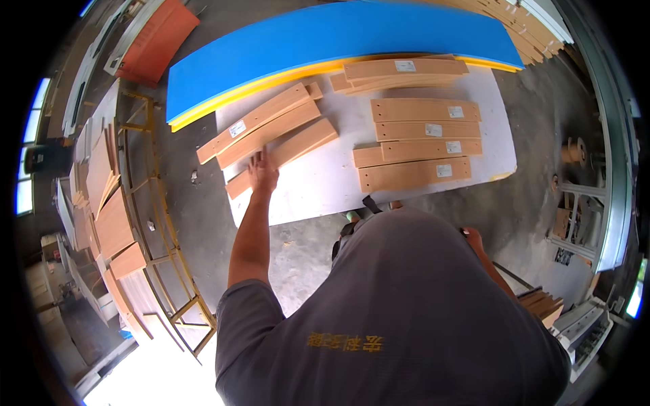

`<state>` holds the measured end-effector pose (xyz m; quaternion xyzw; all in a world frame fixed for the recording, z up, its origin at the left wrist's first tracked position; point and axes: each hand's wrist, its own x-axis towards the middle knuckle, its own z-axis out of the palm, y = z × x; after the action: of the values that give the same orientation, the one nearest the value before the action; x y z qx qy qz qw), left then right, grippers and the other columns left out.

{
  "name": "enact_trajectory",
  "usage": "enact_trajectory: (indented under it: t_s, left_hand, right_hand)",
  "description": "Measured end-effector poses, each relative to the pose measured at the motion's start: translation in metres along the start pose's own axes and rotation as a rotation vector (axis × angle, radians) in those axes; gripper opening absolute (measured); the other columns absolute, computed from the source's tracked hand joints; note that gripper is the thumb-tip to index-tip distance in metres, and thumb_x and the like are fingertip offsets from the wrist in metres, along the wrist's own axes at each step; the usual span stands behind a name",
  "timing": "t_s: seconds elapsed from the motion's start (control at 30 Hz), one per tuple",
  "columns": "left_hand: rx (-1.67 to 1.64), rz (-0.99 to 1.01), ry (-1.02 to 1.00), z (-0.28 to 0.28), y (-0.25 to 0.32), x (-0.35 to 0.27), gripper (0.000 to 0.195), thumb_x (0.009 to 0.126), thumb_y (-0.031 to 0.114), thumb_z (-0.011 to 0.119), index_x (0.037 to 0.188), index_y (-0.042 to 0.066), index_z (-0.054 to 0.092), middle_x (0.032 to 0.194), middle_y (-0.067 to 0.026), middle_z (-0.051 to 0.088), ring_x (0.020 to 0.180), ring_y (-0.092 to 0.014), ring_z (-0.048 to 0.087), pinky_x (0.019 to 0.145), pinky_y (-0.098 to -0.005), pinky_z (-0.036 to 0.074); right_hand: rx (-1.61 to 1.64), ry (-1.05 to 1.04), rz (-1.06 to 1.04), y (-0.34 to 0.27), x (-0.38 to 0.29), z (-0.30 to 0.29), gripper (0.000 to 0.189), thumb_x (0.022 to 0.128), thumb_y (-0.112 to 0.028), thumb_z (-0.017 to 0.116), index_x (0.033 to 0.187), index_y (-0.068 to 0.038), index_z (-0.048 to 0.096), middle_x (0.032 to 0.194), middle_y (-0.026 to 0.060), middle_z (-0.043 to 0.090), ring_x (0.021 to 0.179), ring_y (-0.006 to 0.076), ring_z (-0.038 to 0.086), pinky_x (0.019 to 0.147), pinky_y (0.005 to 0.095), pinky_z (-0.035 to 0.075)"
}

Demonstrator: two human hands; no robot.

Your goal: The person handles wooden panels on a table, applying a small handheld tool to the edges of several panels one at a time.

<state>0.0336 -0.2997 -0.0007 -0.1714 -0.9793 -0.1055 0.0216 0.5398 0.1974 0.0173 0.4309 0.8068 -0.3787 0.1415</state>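
My left hand (263,175) lies across the lowest wood-grain board (307,143) of the left group, its fingers reaching over the upper edge. Just above it, slanted the same way, are a middle board (284,129) and a top board with a white label (269,110). Beside my body on the right is my right hand (472,234), partly hidden by the grey shirt; a small dark spot shows at its fingers, and whether it holds something is unclear. Several labelled boards (429,131) lie in rows on the right half of the white tabletop (310,195).
A long blue panel with a yellow edge (345,30) borders the table's far side, next to more stacked boards (406,68). On the left stands a yellow metal frame rack (165,218) with wood panels (114,223). A red-orange panel (160,43) is at the upper left.
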Motion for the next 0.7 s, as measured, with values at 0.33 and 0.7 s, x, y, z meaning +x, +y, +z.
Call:
enact_trajectory:
  t_s: [0.33, 0.7]
  left_hand:
    - [-0.371, 0.534, -0.349, 0.017, 0.231, -0.066, 0.073, 0.077, 0.026, 0.077, 0.143, 0.011, 0.051, 0.149, -0.0111, 0.044, 0.141, -0.032, 0.039, 0.118, -0.0458, 0.031]
    - [-0.010, 0.477, -0.555, 0.019, 0.181, -0.126, 0.086, 0.093, 0.035, 0.064, 0.161, 0.008, 0.018, 0.169, -0.0114, 0.012, 0.157, -0.029, 0.010, 0.127, -0.0464, 0.010]
  right_hand:
    - [0.029, 0.169, -0.147, -0.007, 0.030, -0.012, 0.046, 0.080, -0.020, 0.078, 0.120, -0.002, 0.063, 0.104, 0.0188, 0.070, 0.097, 0.0344, 0.069, 0.083, 0.0412, 0.054]
    - [-0.344, 0.047, -0.363, -0.140, 0.085, -0.042, 0.057, 0.083, -0.022, 0.073, 0.137, -0.013, 0.054, 0.129, 0.0115, 0.055, 0.107, 0.0393, 0.063, 0.089, 0.0485, 0.054]
